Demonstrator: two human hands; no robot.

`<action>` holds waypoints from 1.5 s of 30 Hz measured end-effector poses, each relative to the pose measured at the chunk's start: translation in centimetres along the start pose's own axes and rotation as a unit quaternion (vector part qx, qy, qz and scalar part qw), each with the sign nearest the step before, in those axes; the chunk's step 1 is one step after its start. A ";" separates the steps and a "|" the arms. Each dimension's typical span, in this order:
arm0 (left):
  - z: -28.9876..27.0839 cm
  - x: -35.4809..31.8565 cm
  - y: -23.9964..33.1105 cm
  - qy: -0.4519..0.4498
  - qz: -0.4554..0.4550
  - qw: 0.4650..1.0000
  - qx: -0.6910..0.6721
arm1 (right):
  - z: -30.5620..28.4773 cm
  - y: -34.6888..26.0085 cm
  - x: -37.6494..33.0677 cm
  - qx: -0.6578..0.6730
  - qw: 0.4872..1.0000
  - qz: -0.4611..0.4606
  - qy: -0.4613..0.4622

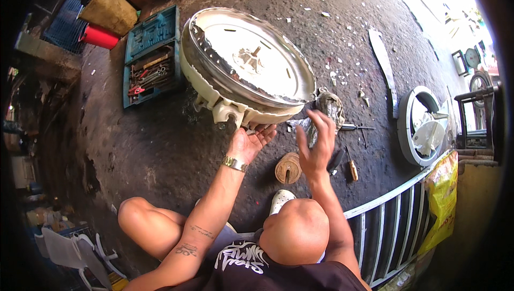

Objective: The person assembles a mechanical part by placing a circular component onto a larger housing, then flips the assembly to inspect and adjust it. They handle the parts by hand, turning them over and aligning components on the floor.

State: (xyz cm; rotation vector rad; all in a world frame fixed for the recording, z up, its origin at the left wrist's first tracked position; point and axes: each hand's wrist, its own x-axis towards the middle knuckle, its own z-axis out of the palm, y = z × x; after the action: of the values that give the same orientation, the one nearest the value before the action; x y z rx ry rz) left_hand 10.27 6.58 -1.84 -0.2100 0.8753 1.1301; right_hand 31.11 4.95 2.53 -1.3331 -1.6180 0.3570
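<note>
A large round washing machine tub (249, 90), with a white plastic wall and a shiny metal face, stands tilted in front of me. A short shaft shows at the middle of that face, and pale scale spots one side of the rim. Palm up, my left hand (251, 140) reaches under the tub's near lower edge, fingers spread. Its fingertips meet the underside; whether they bear weight I cannot tell. My right hand (317, 144) is raised beside the tub's right edge, open and holding nothing. On the floor between my hands lies a round slotted wooden block (288, 168).
At left lies an open blue toolbox (126, 85) of hand tools. Right of the tub are a screwdriver (352, 165), a crumpled bag (331, 110), a long flat blade-shaped strip (383, 66) and a grey ring (405, 130). A white metal railing (385, 213) stands near my right arm.
</note>
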 end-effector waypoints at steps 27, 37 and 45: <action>0.7 0.3 -3.0 0.018 0.090 0.995 -0.045 | 6.0 -4.3 9.0 0.027 0.977 -0.007 -0.210; -1.4 0.7 -2.5 -0.211 0.187 0.955 -0.098 | 8.4 -5.1 13.8 0.099 0.957 -0.022 -0.271; -4.7 0.1 0.2 0.039 0.136 0.989 -0.029 | 8.8 -5.7 14.3 0.011 0.967 0.015 -0.254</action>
State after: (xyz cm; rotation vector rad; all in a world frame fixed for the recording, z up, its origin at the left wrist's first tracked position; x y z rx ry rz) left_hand 7.78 4.10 -5.02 -0.1879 0.9614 1.4111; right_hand 21.70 18.33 9.35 -1.3170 -2.0029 0.7822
